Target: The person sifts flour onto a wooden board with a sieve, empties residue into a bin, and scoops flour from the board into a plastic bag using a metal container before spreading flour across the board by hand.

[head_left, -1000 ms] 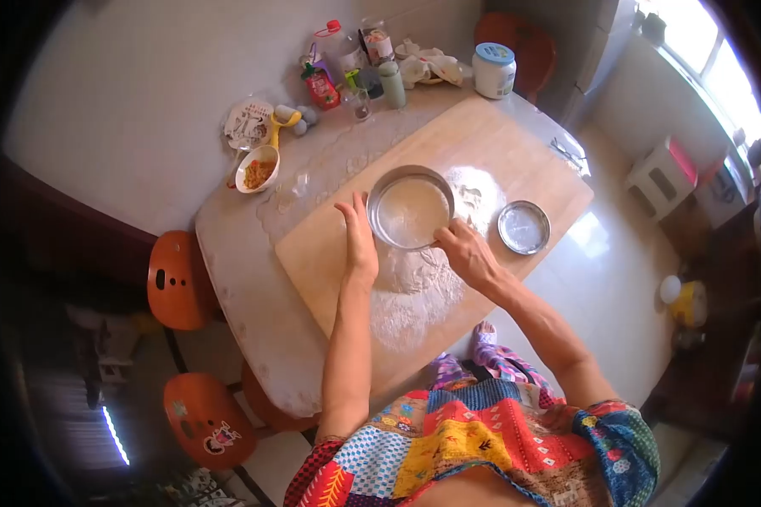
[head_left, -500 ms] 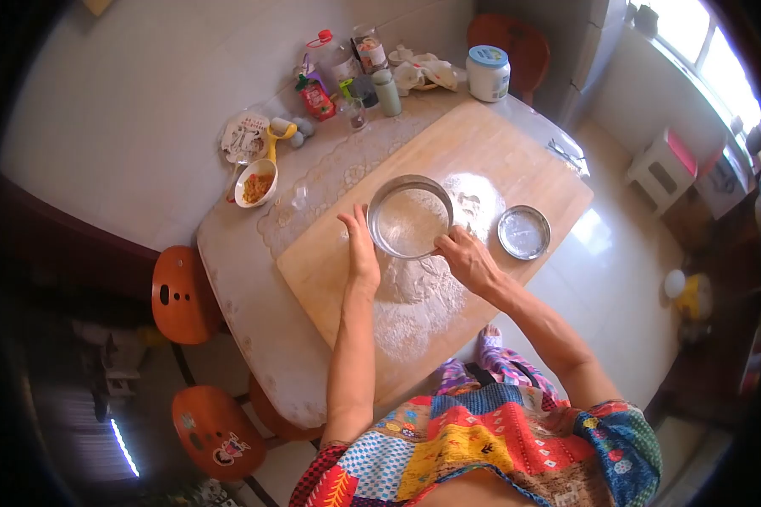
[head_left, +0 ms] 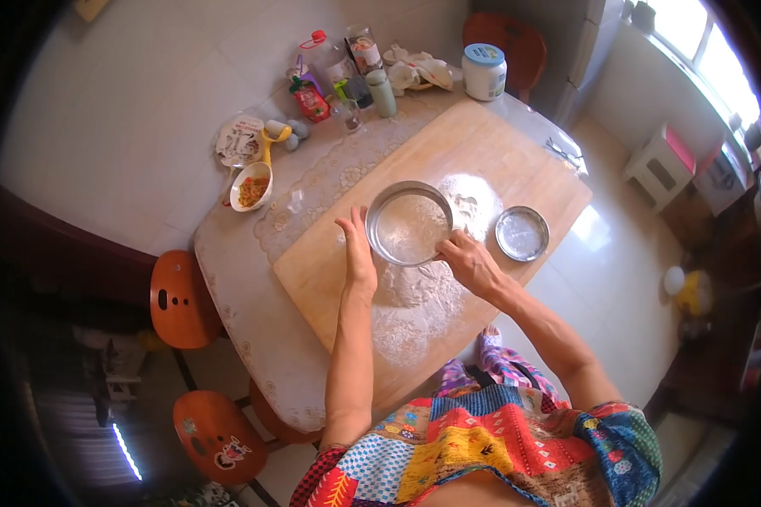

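Observation:
A round metal flour sieve (head_left: 410, 223) with flour on its mesh is held over a large wooden board (head_left: 516, 148). My right hand (head_left: 469, 260) grips its rim at the lower right. On the other side, my left hand (head_left: 359, 252) is upright with the fingers stretched out, its palm right at the rim. Below the sieve lies a heap of sifted flour (head_left: 418, 308), partly hidden by it. Another mound of flour (head_left: 472, 203) sits just past the sieve to the right. A shallow round metal tin (head_left: 522, 234), dusted white, rests near the board's right edge.
Along the back of the table (head_left: 245, 338) stand a white tub with a blue lid (head_left: 484, 74), a green bottle (head_left: 381, 93) and a red pouch (head_left: 310, 100). A bowl of food (head_left: 251, 188) is at the left. Orange chairs (head_left: 183, 297) line the left side.
The sieve has shifted very slightly downward in view, with both hands in nearly the same places. The view itself has moved a little.

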Demonstrator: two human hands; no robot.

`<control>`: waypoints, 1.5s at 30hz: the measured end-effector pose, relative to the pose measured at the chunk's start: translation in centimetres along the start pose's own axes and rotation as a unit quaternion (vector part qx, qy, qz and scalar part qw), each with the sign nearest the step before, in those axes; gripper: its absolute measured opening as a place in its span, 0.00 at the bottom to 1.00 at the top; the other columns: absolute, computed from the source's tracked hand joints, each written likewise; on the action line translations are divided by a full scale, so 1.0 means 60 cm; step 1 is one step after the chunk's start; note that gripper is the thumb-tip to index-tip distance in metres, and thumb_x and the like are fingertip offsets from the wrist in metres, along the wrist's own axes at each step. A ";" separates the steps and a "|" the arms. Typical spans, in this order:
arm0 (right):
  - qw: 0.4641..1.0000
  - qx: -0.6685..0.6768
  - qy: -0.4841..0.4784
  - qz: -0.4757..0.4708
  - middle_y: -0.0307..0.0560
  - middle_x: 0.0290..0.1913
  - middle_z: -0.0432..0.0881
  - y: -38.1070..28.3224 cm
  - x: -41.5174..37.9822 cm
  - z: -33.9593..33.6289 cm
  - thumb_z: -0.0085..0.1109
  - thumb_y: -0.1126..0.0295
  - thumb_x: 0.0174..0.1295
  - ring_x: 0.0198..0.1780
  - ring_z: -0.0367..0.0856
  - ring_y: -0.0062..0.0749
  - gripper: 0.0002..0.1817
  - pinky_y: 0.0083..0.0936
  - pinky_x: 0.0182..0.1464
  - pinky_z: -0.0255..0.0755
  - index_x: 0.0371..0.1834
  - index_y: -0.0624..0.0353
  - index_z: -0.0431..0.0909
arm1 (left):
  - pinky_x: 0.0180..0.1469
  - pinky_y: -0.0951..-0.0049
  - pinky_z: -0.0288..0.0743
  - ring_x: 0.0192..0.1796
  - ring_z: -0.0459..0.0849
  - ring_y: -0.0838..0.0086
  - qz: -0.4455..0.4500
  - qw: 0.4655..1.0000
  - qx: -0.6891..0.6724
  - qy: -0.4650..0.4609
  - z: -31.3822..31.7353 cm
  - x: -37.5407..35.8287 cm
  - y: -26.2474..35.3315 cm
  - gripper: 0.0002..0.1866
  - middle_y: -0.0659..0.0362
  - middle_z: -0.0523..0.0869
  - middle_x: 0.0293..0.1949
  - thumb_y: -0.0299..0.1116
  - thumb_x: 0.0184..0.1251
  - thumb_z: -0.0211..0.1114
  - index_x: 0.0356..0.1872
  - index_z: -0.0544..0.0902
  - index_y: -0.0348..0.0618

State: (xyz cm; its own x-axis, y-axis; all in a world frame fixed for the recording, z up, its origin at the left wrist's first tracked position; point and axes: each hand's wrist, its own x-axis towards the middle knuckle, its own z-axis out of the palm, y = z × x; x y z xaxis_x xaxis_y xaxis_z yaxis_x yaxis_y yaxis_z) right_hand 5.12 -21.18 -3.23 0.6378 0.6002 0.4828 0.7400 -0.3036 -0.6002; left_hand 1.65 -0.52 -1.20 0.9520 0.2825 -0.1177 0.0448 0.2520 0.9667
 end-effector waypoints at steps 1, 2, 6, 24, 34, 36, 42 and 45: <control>0.999 0.030 0.017 0.013 0.53 0.28 0.70 0.005 -0.001 0.003 0.57 0.74 0.54 0.28 0.73 0.45 0.05 0.35 0.28 0.68 0.30 0.62 0.72 | 0.70 0.65 0.25 0.73 0.38 0.64 0.000 1.000 -0.004 -0.001 -0.004 0.002 -0.001 0.53 0.50 0.44 0.71 0.75 0.55 0.26 0.69 0.38 0.36; 0.999 0.028 0.017 0.012 0.53 0.28 0.70 0.008 0.001 0.001 0.57 0.74 0.54 0.28 0.73 0.45 0.05 0.35 0.28 0.68 0.30 0.62 0.72 | 0.70 0.64 0.25 0.73 0.38 0.64 0.003 1.000 -0.008 -0.001 -0.006 0.004 -0.002 0.53 0.51 0.44 0.71 0.75 0.56 0.25 0.69 0.38 0.36; 0.998 -0.007 0.023 0.060 0.50 0.29 0.70 0.011 -0.003 -0.009 0.59 0.76 0.53 0.28 0.73 0.42 0.06 0.33 0.30 0.68 0.33 0.62 0.74 | 0.71 0.64 0.27 0.73 0.41 0.63 0.011 1.000 0.015 0.005 -0.007 -0.008 -0.002 0.52 0.51 0.45 0.71 0.74 0.57 0.25 0.69 0.39 0.36; 0.986 0.096 -0.135 -0.007 0.49 0.32 0.73 0.006 -0.023 -0.073 0.59 0.78 0.52 0.34 0.76 0.43 0.10 0.33 0.36 0.70 0.39 0.62 0.75 | 0.33 0.78 0.73 0.31 0.80 0.76 -0.152 0.982 0.111 -0.017 -0.042 -0.096 0.028 0.27 0.57 0.82 0.35 0.48 0.53 0.66 0.45 0.77 0.34; 0.996 0.052 -0.067 0.034 0.48 0.30 0.70 -0.064 -0.049 -0.048 0.64 0.71 0.49 0.32 0.73 0.42 0.17 0.34 0.33 0.69 0.44 0.57 0.75 | 0.39 0.75 0.78 0.37 0.81 0.76 -0.085 0.986 -0.024 0.145 0.039 -0.167 -0.017 0.21 0.55 0.81 0.38 0.36 0.55 0.65 0.46 0.71 0.34; 0.996 0.049 -0.053 0.043 0.48 0.30 0.69 -0.056 -0.052 -0.036 0.64 0.71 0.48 0.31 0.73 0.41 0.15 0.33 0.32 0.69 0.40 0.58 0.75 | 0.38 0.76 0.77 0.38 0.80 0.76 -0.075 0.980 -0.060 0.172 0.055 -0.175 -0.020 0.21 0.56 0.81 0.39 0.35 0.56 0.65 0.47 0.70 0.35; 0.998 -0.013 -0.055 -0.009 0.49 0.29 0.69 -0.019 -0.039 -0.042 0.58 0.75 0.52 0.31 0.73 0.40 0.07 0.32 0.30 0.69 0.34 0.60 0.73 | 0.68 0.64 0.49 0.64 0.62 0.67 -0.094 0.974 -0.101 0.183 0.025 -0.156 -0.046 0.44 0.54 0.55 0.67 0.65 0.62 0.44 0.68 0.50 0.38; 0.996 0.002 -0.078 -0.034 0.49 0.28 0.69 -0.018 -0.035 -0.033 0.56 0.75 0.54 0.30 0.73 0.39 0.05 0.31 0.29 0.70 0.33 0.61 0.73 | 0.70 0.66 0.39 0.70 0.51 0.65 -0.019 0.986 -0.129 0.108 0.019 -0.149 -0.045 0.46 0.53 0.47 0.71 0.68 0.62 0.36 0.69 0.45 0.39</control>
State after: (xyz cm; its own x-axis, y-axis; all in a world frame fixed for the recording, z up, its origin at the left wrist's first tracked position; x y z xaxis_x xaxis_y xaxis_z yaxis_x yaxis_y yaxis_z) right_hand 3.42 -23.58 -2.35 0.5442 0.7274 0.4180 0.7799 -0.2550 -0.5717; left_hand -6.63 -4.77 -2.49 0.8633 0.4520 -0.2246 -0.0264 0.4849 0.8742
